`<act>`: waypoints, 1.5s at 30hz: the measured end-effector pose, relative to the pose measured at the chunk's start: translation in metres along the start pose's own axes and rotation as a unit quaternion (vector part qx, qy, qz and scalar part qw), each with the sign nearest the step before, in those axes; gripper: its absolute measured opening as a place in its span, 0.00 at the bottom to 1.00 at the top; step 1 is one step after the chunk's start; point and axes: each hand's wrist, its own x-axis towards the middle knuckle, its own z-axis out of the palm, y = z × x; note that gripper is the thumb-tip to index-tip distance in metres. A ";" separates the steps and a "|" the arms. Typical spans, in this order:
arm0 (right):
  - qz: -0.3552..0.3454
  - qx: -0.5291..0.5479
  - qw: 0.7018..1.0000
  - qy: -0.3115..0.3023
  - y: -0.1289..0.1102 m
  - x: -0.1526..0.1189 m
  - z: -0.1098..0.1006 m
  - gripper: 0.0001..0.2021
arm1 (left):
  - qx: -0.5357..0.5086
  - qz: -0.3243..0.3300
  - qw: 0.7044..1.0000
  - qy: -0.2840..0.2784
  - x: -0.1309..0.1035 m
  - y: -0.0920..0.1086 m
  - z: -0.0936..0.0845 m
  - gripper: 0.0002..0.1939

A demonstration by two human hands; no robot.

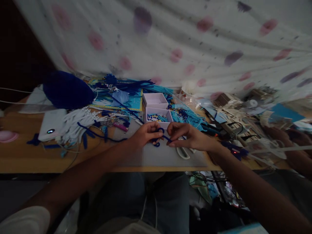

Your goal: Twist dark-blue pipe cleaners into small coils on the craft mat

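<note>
Both hands meet over the grey mat at the worktop edge: the left hand pinches a dark blue pipe cleaner in a narrow grip, and the right hand nips its other end. It shows a loop and a curl, so by my read the shaping is partway, more bending left. Beyond the mat sit white scissors, pink compartment boxes, then the spotted cloth.

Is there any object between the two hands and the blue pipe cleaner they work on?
No. The left hand and the right hand both pinch the blue pipe cleaner directly over the grey mat; nothing visible lies between.
</note>
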 end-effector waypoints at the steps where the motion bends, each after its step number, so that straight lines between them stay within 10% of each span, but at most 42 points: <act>1: -0.013 0.022 1.000 0.013 0.001 0.000 0.003 0.10 | -0.001 -0.001 1.000 -0.001 0.000 0.000 0.001 0.23; 16: -0.001 0.104 0.960 0.260 0.013 -0.004 0.053 0.10 | -0.038 -0.002 0.999 0.032 -0.005 0.000 0.002 0.22; 22: 0.022 -0.111 0.971 0.211 0.003 -0.009 0.033 0.15 | 0.045 0.072 0.993 0.077 -0.006 -0.001 0.001 0.21; 29: 0.175 -0.362 0.910 0.100 -0.004 -0.009 0.027 0.12 | 0.168 0.108 0.977 0.079 -0.011 -0.008 0.003 0.13; 35: 0.049 -0.033 0.994 0.089 0.003 -0.016 0.001 0.15 | 0.039 0.022 0.998 0.036 -0.004 -0.005 -0.001 0.21; 40: 0.003 0.036 0.999 -0.023 0.007 -0.011 -0.002 0.12 | -0.022 -0.037 0.999 -0.018 -0.002 -0.005 -0.003 0.24; 45: 0.057 0.163 0.985 0.020 0.017 -0.008 0.014 0.11 | 0.072 0.026 0.997 -0.022 -0.007 -0.004 -0.001 0.22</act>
